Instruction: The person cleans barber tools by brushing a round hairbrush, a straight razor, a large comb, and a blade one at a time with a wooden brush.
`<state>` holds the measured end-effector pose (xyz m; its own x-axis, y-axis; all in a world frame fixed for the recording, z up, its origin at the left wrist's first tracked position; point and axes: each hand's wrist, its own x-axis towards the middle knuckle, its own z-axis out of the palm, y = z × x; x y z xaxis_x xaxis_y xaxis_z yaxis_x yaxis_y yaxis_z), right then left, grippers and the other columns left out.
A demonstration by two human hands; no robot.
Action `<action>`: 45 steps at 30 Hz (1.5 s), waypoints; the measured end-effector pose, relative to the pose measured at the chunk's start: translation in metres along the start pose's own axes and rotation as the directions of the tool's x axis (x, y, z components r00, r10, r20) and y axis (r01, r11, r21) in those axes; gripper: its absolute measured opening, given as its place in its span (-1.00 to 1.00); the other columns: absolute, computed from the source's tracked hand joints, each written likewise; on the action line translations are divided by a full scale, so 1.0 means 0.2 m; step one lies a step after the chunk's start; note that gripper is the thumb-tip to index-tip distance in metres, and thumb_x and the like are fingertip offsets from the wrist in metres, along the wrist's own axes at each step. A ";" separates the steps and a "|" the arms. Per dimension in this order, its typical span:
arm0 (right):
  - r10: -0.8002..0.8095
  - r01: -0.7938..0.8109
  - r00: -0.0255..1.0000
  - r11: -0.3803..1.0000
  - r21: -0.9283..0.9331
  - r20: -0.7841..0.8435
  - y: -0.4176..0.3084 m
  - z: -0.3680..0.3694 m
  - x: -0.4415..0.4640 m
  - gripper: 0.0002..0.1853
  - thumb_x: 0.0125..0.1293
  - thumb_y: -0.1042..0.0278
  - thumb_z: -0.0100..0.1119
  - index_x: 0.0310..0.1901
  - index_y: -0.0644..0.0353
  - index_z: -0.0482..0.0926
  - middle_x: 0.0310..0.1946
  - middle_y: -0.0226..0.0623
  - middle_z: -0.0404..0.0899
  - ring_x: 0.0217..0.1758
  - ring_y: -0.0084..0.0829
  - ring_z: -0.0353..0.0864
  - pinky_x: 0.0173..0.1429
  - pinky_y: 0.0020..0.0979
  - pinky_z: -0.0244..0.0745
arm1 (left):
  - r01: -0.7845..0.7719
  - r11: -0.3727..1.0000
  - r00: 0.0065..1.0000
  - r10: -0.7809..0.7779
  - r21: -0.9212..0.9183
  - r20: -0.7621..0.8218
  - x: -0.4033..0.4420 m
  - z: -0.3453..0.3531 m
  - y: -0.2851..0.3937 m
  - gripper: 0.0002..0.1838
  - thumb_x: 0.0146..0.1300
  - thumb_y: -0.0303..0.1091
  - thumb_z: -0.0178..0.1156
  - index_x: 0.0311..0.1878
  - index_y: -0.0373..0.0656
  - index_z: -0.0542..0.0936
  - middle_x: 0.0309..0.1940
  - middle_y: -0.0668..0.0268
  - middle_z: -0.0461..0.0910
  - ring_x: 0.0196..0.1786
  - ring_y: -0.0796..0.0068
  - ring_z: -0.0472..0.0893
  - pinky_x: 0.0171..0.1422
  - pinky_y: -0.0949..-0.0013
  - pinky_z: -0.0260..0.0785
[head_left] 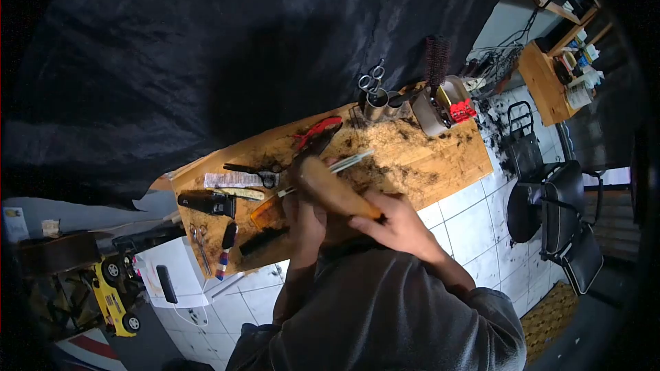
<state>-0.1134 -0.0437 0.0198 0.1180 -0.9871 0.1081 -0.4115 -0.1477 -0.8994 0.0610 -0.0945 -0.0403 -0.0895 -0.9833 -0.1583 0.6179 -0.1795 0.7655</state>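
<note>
My right hand point(394, 221) is closed round one end of a long, rounded brown wooden-looking brush point(333, 189); its bristles cannot be made out. Beside it, my left hand point(307, 223) is curled, its fingers partly hidden behind the brush. A translucent orange piece point(268, 214) and a pale, thin two-pronged strip point(352, 160) show around the left hand. Whether that hand grips either is unclear. Behind the brush lies a red-and-black tool point(318, 134). Left of my hands are black scissors point(260, 173), a pale comb point(244, 193) and a black clipper point(206, 202).
Cut dark hair litters the wooden tabletop point(450, 161). Metal cups point(375, 106) with scissors and a bin point(431, 114) with a round brush and red clips stand at the back. More scissors point(201, 244) lie left. A black chair point(567, 203) is on the tiled floor.
</note>
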 end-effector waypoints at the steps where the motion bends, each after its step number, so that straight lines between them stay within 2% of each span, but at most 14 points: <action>1: 0.055 -0.055 0.998 0.998 0.011 0.008 -0.01 0.00 0.00 -0.64 0.25 0.11 0.30 -0.18 0.28 0.56 -0.55 0.00 0.58 -0.51 -0.13 0.66 -0.38 -0.23 0.52 | 0.018 0.996 0.997 -0.011 -0.093 0.072 0.00 0.02 0.01 -0.72 0.47 -0.31 -0.01 0.16 -0.16 0.39 0.15 0.12 0.47 0.24 0.31 0.49 0.30 0.21 0.42; 2: 0.106 -0.107 0.994 0.994 0.021 0.020 -0.02 0.01 0.00 -0.64 0.24 0.11 0.31 -0.18 0.28 0.56 -0.55 0.00 0.58 -0.52 -0.15 0.66 -0.38 -0.23 0.52 | 0.038 0.982 0.990 -0.012 -0.184 0.142 0.01 0.03 0.02 -0.72 0.46 -0.30 0.00 0.16 -0.15 0.39 0.17 0.10 0.46 0.24 0.30 0.49 0.29 0.21 0.42; 3: 0.146 -0.146 0.989 0.989 -0.019 -0.022 0.02 0.00 0.00 -0.65 0.25 0.12 0.31 -0.17 0.28 0.55 -0.55 -0.01 0.59 -0.52 -0.18 0.66 -0.39 -0.25 0.52 | 0.031 0.999 0.995 -0.033 -0.021 -0.092 0.01 0.01 0.02 -0.63 0.48 -0.18 -0.04 0.23 -0.15 0.36 0.29 -0.04 0.34 0.35 0.13 0.38 0.49 0.12 0.21; 6: 0.219 -0.231 0.954 0.972 -0.033 -0.205 0.10 -0.04 -0.01 -0.68 0.30 0.16 0.26 -0.17 0.30 0.56 -0.56 -0.07 0.60 -0.53 -0.33 0.65 -0.43 -0.29 0.50 | -0.143 0.988 0.970 0.152 -0.059 0.191 0.02 0.03 0.07 -0.68 0.49 -0.21 -0.07 0.20 -0.12 0.36 0.34 -0.11 0.27 0.41 0.06 0.29 0.52 0.12 0.17; 8: 0.383 -0.400 0.886 0.916 -0.015 -0.262 0.12 -0.09 -0.02 -0.68 0.33 0.16 0.23 -0.17 0.31 0.56 -0.57 -0.15 0.59 -0.56 -0.41 0.59 -0.45 -0.36 0.45 | -0.126 0.987 0.981 0.139 -0.104 0.134 0.02 0.04 0.09 -0.73 0.49 -0.30 -0.06 0.18 -0.09 0.36 0.33 -0.10 0.28 0.43 0.04 0.26 0.53 0.10 0.13; 13: 0.220 -0.204 0.948 0.975 0.088 -0.229 0.07 -0.08 0.00 -0.70 0.30 0.18 0.26 -0.18 0.29 0.56 -0.59 -0.24 0.54 -0.53 -0.57 0.42 -0.41 -0.42 0.38 | -0.166 0.985 0.977 0.172 -0.055 0.126 0.03 0.07 0.00 -0.66 0.47 -0.42 -0.07 0.27 -0.15 0.27 0.33 -0.02 0.30 0.42 0.14 0.29 0.53 0.15 0.12; 18: 0.127 -0.129 0.990 0.991 0.027 0.065 -0.06 -0.03 -0.01 -0.72 0.21 0.28 0.30 -0.18 0.32 0.55 -0.51 -0.10 0.49 -0.43 -0.20 0.56 -0.29 -0.31 0.45 | -0.315 0.924 0.916 0.235 0.218 0.325 0.01 0.13 -0.03 -0.52 0.41 -0.47 0.01 0.34 -0.29 0.18 0.27 -0.01 0.37 0.27 0.23 0.46 0.30 0.29 0.36; 26: 0.390 -0.418 0.880 0.907 -0.052 -0.269 0.14 -0.12 -0.02 -0.66 0.34 0.13 0.21 -0.20 0.32 0.56 -0.62 -0.14 0.53 -0.58 -0.44 0.50 -0.45 -0.37 0.40 | -0.255 0.951 0.960 0.229 0.173 0.160 0.02 0.07 0.07 -0.59 0.49 -0.46 -0.14 0.34 -0.28 0.17 0.27 -0.09 0.35 0.31 0.08 0.42 0.44 0.03 0.26; 31: 0.120 -0.121 0.989 0.993 -0.007 -0.083 0.04 -0.11 -0.03 -0.70 0.21 0.26 0.32 -0.17 0.33 0.56 -0.49 -0.20 0.54 -0.46 -0.44 0.50 -0.31 -0.41 0.42 | -0.138 0.903 0.990 0.134 0.408 0.039 0.02 -0.01 -0.02 -0.74 0.47 -0.42 -0.03 0.07 -0.38 0.51 0.04 0.21 0.59 -0.01 0.60 0.55 0.08 0.48 0.43; 34: -0.021 0.022 1.000 0.994 -0.104 0.010 -0.02 -0.07 0.01 -0.59 0.20 0.07 0.36 -0.13 0.26 0.59 -0.45 -0.03 0.64 -0.48 -0.18 0.70 -0.36 -0.26 0.58 | -0.157 0.932 0.984 0.119 0.328 0.132 -0.02 0.01 -0.05 -0.76 0.45 -0.42 0.00 0.03 -0.37 0.54 -0.15 0.32 0.66 -0.16 0.67 0.55 -0.07 0.56 0.40; 36: 0.020 -0.023 1.000 0.982 -0.188 -0.014 0.03 -0.08 0.02 -0.60 0.19 0.06 0.37 -0.14 0.24 0.60 -0.49 -0.04 0.64 -0.54 -0.19 0.69 -0.42 -0.28 0.57 | -0.224 0.803 0.973 0.155 0.553 0.169 -0.02 -0.03 -0.04 -0.74 0.46 -0.40 0.00 0.07 -0.34 0.54 -0.30 0.33 0.64 -0.27 0.69 0.54 -0.16 0.55 0.40; 38: 0.096 -0.109 0.992 0.981 -0.160 -0.087 0.08 -0.13 0.06 -0.63 0.20 0.09 0.36 -0.17 0.23 0.58 -0.56 -0.02 0.60 -0.58 -0.23 0.66 -0.46 -0.29 0.55 | 0.014 0.845 0.976 -0.127 0.535 0.176 -0.03 0.09 0.10 -0.65 0.49 -0.29 -0.04 0.19 -0.30 0.49 -0.17 0.26 0.61 -0.20 0.58 0.54 -0.05 0.49 0.41; 43: 0.210 -0.278 0.929 0.939 -0.203 -0.303 0.15 -0.20 0.09 -0.70 0.22 0.13 0.33 -0.22 0.21 0.59 -0.59 -0.11 0.60 -0.60 -0.25 0.62 -0.50 -0.36 0.49 | 0.192 0.937 0.944 -0.258 0.291 0.205 0.00 0.12 0.15 -0.54 0.49 -0.20 -0.04 0.31 -0.28 0.37 -0.09 0.23 0.58 -0.19 0.58 0.53 -0.08 0.51 0.41; 45: -0.017 0.007 0.995 0.996 -0.092 -0.103 0.16 -0.20 0.05 -0.69 0.21 0.10 0.34 -0.22 0.18 0.61 -0.57 -0.19 0.62 -0.62 -0.29 0.60 -0.50 -0.39 0.48 | 0.288 0.953 0.932 -0.301 0.092 0.199 0.04 0.04 0.10 -0.48 0.45 -0.17 0.03 0.35 -0.25 0.31 0.00 0.20 0.55 -0.16 0.51 0.56 -0.07 0.49 0.44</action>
<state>-0.1613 -0.0601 0.0082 0.0315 -0.9856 0.1660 -0.4916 -0.1599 -0.8560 0.0660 -0.1053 -0.0205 -0.4253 -0.8687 -0.2540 0.4910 -0.4572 0.7416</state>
